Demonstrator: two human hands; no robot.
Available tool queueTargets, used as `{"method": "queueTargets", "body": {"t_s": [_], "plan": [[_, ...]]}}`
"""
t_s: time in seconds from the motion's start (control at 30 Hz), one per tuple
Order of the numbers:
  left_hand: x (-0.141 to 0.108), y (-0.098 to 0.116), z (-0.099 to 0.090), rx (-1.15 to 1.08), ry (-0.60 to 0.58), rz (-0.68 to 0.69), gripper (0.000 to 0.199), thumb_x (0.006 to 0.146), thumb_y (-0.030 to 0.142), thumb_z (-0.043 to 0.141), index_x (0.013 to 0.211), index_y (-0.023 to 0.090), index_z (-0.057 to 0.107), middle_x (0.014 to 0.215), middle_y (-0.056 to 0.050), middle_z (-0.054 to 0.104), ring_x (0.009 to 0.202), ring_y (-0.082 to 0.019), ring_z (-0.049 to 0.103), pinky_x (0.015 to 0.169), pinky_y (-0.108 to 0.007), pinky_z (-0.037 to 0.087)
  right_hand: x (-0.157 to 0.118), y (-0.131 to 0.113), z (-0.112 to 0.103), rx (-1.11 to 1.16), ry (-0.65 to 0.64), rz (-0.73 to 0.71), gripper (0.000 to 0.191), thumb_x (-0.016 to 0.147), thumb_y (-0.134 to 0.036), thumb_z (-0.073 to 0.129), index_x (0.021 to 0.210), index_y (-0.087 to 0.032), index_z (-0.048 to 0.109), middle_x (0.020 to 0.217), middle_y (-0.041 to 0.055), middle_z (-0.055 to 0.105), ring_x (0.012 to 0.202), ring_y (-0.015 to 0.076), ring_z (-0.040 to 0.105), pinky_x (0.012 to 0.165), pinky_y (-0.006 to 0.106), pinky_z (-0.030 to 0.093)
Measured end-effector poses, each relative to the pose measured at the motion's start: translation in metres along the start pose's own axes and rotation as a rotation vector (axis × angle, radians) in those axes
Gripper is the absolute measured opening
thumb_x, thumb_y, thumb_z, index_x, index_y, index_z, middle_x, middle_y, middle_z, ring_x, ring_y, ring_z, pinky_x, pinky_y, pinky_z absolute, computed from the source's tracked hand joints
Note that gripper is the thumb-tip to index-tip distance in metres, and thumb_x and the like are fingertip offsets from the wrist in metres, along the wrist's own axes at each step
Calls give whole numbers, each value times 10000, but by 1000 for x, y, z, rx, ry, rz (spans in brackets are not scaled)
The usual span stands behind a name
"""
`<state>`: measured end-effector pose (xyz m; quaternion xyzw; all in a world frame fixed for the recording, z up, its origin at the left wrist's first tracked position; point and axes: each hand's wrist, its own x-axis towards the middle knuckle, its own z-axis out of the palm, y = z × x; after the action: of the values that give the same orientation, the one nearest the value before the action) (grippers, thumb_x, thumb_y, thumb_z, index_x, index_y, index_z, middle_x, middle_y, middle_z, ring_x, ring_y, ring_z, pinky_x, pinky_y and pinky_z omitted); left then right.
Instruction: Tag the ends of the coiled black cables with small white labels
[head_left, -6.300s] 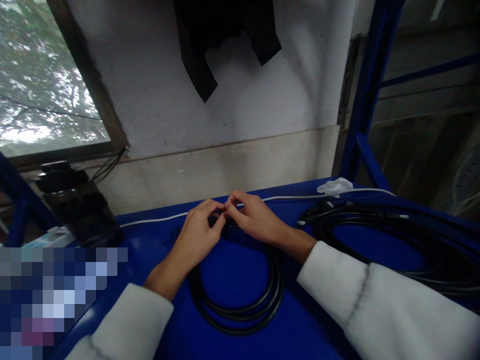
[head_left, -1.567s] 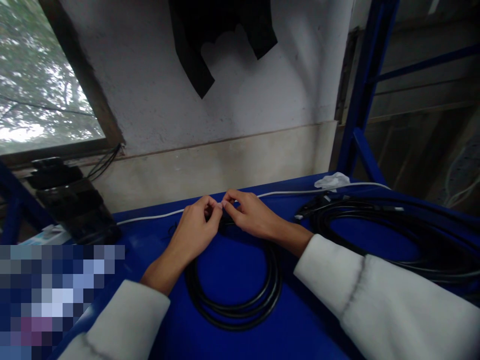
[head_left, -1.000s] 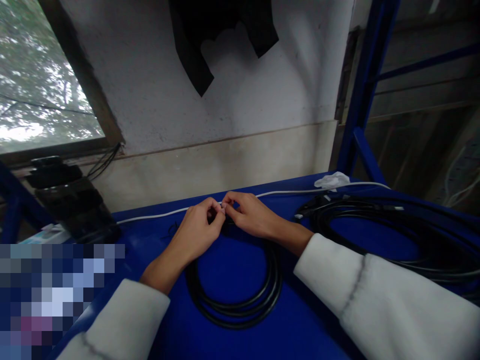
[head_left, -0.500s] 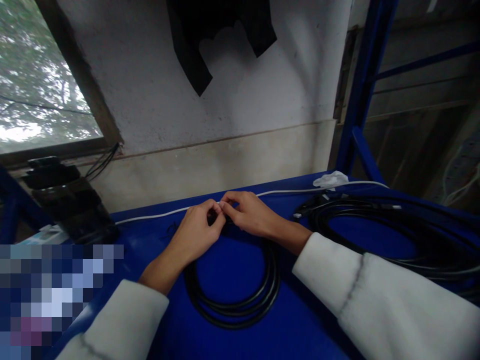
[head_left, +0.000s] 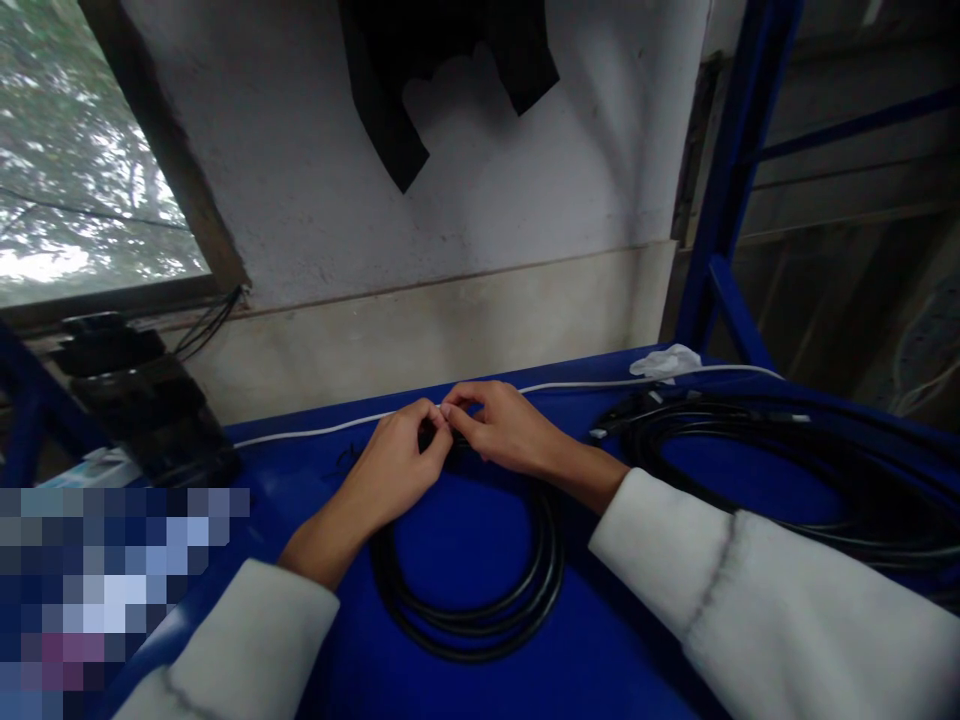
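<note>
Whatever sits between the fingertips of the left hand (head_left: 401,455) and right hand (head_left: 504,425) is too small and shaded to identify. The hands hide the black coil's (head_left: 551,560) far side and part of the white cord (head_left: 585,384). The larger coil (head_left: 900,520) and both pale sleeves (head_left: 787,590) are cut off by the edges. Mosaic blocks (head_left: 112,595) blot out the lower left.

A dark translucent plastic bottle with a black lid (head_left: 169,425) stands at the far left corner of a glossy blue surface (head_left: 600,650), while a thin white cable (head_left: 585,385) runs along the far edge. Crumpled thin white material (head_left: 666,361) sits near the far right corner, with looped black cables (head_left: 889,490) nearer the right edge. Black cloth (head_left: 450,40) hangs on the pale wall (head_left: 285,150) above.
</note>
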<state>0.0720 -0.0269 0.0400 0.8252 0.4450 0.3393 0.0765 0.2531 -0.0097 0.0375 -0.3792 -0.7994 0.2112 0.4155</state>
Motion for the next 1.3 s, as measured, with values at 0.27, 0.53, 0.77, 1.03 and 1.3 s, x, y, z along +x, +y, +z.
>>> {"method": "queueTargets", "body": {"t_s": [0.27, 0.53, 0.77, 1.03, 1.3], "plan": [[0, -1, -1, -36, -3, -9, 189, 1022, 305, 507, 890, 217, 610, 814, -13, 684, 744, -212, 634, 685, -320, 395, 1, 4, 1, -25, 29, -28, 187, 978, -187, 574, 951, -165, 757, 808, 22, 735, 608, 133, 603, 609, 254, 396], [1, -2, -1, -81, -2, -20, 220, 1031, 349, 492, 890, 220, 600, 793, -3, 657, 740, -209, 612, 702, -327, 395, 3, 8, 2, -51, 22, -71, 180, 957, -139, 574, 969, -161, 752, 850, 33, 744, 694, 153, 633, 652, 262, 412], [1, -2, -2, -102, -11, -57, 240, 1020, 355, 478, 845, 225, 580, 725, 14, 610, 700, -204, 583, 665, -322, 375, 2, 9, 4, -35, 11, -71, 196, 884, -107, 613, 1004, -164, 758, 937, 39, 769, 749, 160, 663, 679, 255, 431], [2, 0, -1, -125, -26, -36, 264, 1019, 348, 468, 817, 219, 579, 743, 8, 612, 713, -200, 578, 676, -323, 379, 1, 12, 3, -51, 6, -121, 150, 930, -152, 603, 1005, -171, 732, 952, 38, 746, 756, 158, 640, 662, 252, 409], [2, -1, 0, -74, -5, 2, 209, 990, 286, 518, 830, 210, 628, 784, -8, 678, 735, -206, 623, 702, -328, 397, 1, 13, 3, -58, -5, -104, 136, 947, -172, 599, 981, -170, 731, 935, 41, 738, 767, 162, 632, 673, 257, 410]]}}
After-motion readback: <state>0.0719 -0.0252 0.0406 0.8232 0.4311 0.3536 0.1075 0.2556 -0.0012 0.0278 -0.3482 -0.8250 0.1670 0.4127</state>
